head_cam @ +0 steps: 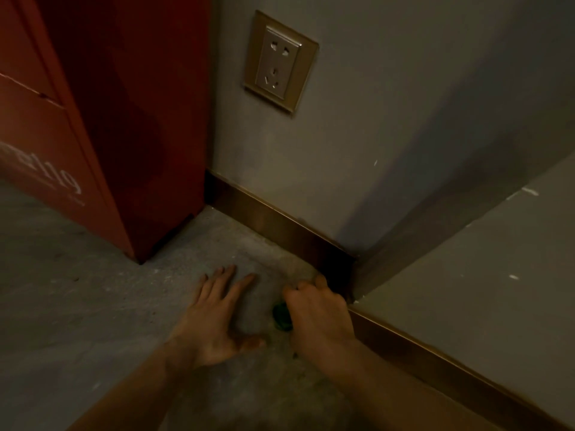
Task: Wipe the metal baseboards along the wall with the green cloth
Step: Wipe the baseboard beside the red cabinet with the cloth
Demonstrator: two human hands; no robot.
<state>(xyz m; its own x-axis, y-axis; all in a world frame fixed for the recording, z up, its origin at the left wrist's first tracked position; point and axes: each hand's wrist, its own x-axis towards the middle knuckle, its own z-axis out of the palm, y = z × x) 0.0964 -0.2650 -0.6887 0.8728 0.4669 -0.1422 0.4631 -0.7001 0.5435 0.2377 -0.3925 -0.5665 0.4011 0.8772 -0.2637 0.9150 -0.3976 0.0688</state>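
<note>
A dark bronze metal baseboard (273, 222) runs along the foot of the grey wall, from the red cabinet down to an inner corner, then continues along the right wall as a second baseboard (435, 365). My right hand (317, 312) is closed on the green cloth (281, 317), most of it hidden under my palm, with my fingers close to the baseboard near the corner. Whether the cloth touches the metal is hidden. My left hand (214, 318) lies flat on the grey floor, fingers spread, left of the cloth.
A tall red cabinet (102, 135) with white lettering stands on the left against the wall. A metal-framed wall socket (280, 62) sits above the baseboard. The concrete floor (77, 290) is rough and dusty. The light is dim.
</note>
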